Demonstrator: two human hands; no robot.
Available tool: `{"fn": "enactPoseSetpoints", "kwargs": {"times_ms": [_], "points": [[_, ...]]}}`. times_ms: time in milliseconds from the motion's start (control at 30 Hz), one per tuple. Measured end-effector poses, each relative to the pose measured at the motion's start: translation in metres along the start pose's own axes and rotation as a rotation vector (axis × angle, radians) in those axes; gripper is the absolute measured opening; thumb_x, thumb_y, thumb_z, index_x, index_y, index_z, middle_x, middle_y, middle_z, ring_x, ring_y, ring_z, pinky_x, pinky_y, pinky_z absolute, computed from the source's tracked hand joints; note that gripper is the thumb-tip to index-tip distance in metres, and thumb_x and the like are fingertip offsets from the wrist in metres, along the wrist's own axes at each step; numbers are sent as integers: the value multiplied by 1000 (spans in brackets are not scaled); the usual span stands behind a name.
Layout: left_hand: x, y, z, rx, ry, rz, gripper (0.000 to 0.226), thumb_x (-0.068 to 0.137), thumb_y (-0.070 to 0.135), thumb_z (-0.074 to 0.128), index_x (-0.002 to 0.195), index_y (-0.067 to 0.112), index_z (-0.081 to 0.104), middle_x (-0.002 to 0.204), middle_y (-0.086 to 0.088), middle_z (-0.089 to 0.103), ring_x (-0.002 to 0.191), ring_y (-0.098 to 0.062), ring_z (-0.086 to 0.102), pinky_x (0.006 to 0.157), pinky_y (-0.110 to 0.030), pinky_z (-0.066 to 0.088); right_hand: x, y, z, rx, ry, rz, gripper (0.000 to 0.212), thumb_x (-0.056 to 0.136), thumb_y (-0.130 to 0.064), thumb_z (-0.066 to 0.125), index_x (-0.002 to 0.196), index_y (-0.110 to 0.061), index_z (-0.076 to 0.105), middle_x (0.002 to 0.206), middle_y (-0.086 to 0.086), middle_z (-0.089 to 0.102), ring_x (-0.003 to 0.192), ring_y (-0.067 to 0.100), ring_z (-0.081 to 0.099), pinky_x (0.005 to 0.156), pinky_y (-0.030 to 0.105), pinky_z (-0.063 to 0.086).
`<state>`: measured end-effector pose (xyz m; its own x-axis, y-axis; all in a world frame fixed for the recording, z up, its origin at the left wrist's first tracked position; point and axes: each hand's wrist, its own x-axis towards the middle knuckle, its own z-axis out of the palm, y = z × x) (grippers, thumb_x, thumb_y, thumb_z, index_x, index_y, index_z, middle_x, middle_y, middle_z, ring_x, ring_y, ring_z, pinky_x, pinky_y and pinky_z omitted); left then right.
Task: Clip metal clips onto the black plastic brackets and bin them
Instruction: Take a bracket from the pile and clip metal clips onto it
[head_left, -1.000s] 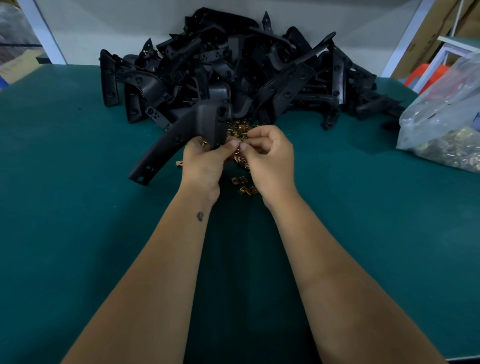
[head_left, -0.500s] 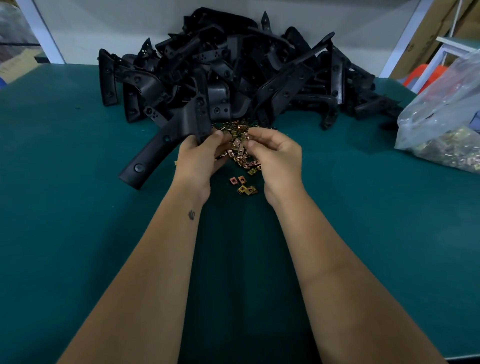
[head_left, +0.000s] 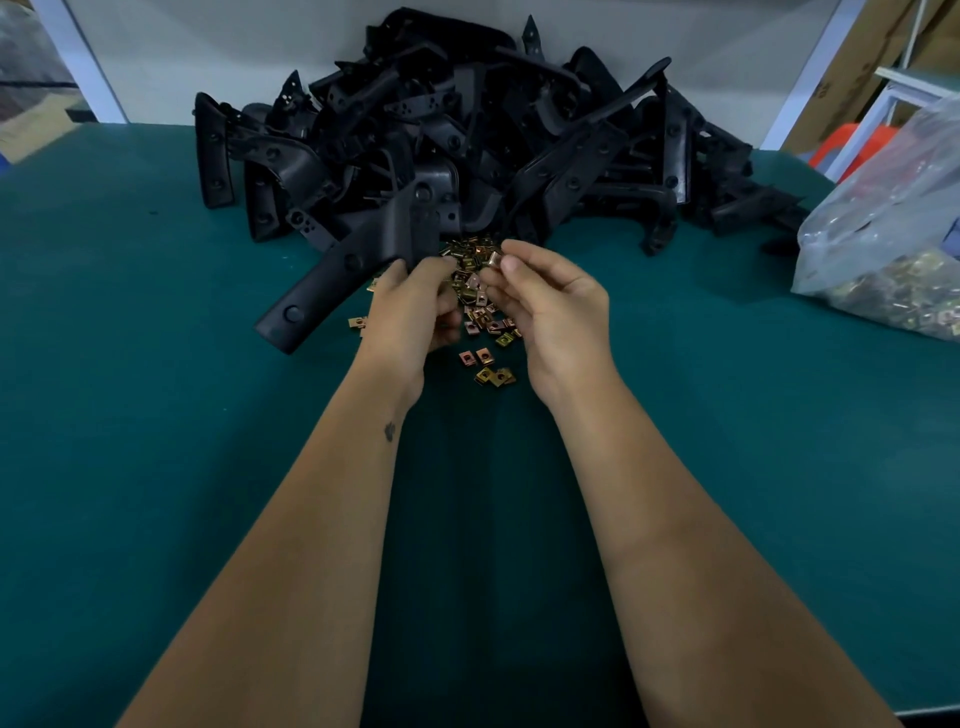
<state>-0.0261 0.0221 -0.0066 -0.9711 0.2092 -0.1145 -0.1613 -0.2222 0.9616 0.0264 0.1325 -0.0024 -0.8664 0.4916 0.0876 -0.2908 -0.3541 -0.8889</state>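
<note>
Clip (head_left: 492, 258) sits pinched between the right hand's (head_left: 556, 312) thumb and forefinger, raised over the loose clips (head_left: 480, 312) on the green table (head_left: 156, 415). Left hand (head_left: 415, 306) curls round a black bracket (head_left: 358, 260), its long end resting on the table. Behind lies the bracket pile (head_left: 467, 130); a clip bag (head_left: 893, 249) sits far right.

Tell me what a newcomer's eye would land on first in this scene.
First, the big heap of black plastic brackets at the back of the green table. Next, the scatter of small brass-coloured metal clips in front of it, between the hands: the left hand holds one long black bracket, the right hand pinches a single clip.
</note>
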Motion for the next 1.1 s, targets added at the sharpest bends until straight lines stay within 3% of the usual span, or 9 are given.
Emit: {"fn": "enactPoseSetpoints", "kwargs": {"times_ms": [167,300,433,567,800,1100], "points": [[-5,2,4,-195,-52,-131,22,96,23,40,77,17,50,46,7,40,41,-11,40,42,-17,37,0,0,0,62,-42,17,20,89,12,59,97,-3,70,85,9,74,85,19,73,80,25,58],[-3,7,11,-74,-28,-176,28,99,19,40,73,15,50,43,6,43,38,-10,41,48,-22,38,0,1,2,8,-45,3,23,88,12,60,96,-6,71,83,6,75,86,18,74,78,23,57],[-7,2,8,130,-82,-22,20,100,19,46,84,16,58,53,9,56,48,-7,52,57,-25,45,1,0,0,-1,-33,7,22,88,11,61,95,-8,72,82,7,74,77,14,72,73,22,56],[-10,-1,5,215,-116,42,20,100,22,49,83,18,59,56,10,58,52,-5,54,62,-26,45,2,-3,-3,-24,-10,3,21,88,8,63,97,-9,72,84,3,73,71,11,68,70,22,55],[-12,-2,8,275,-182,46,22,102,23,47,84,15,55,55,6,41,50,-8,35,49,-22,29,3,-6,-5,-11,21,20,21,89,7,61,99,-8,72,81,2,71,64,9,63,67,20,54],[-12,-3,9,297,-220,73,26,102,20,46,78,14,54,52,7,39,49,-9,31,44,-21,24,5,-5,-6,-27,21,17,21,89,8,60,99,-7,72,80,2,71,64,9,61,63,20,53]]}}
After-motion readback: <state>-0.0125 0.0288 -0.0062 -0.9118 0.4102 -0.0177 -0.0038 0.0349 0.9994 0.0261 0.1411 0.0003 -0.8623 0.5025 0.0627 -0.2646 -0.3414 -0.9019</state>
